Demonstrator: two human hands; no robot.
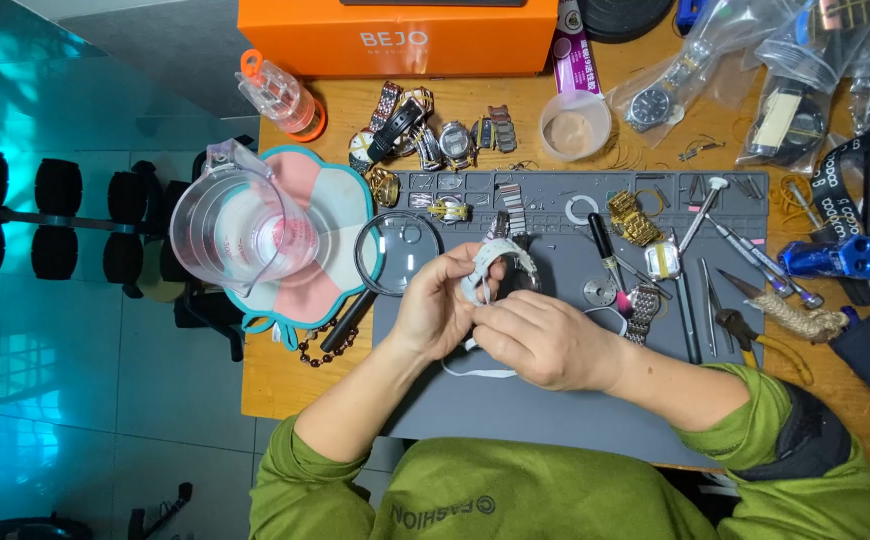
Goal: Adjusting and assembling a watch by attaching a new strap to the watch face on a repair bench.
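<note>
Wristwatch (503, 262) with metal link band, held above grey work mat (555, 400): left hand (435, 312) fingers curled around band, right hand (545, 340) fingertips pinching its lower edge; likely light, rigid case, floppy links, best gripped by case sides

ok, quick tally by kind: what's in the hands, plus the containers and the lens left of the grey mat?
Wristwatch held in both hands: 1
Left hand, right hand: 2
Clear measuring jug: 1
Magnifying glass: 1
Clear bottle with orange cap: 1
Total: 6
</note>
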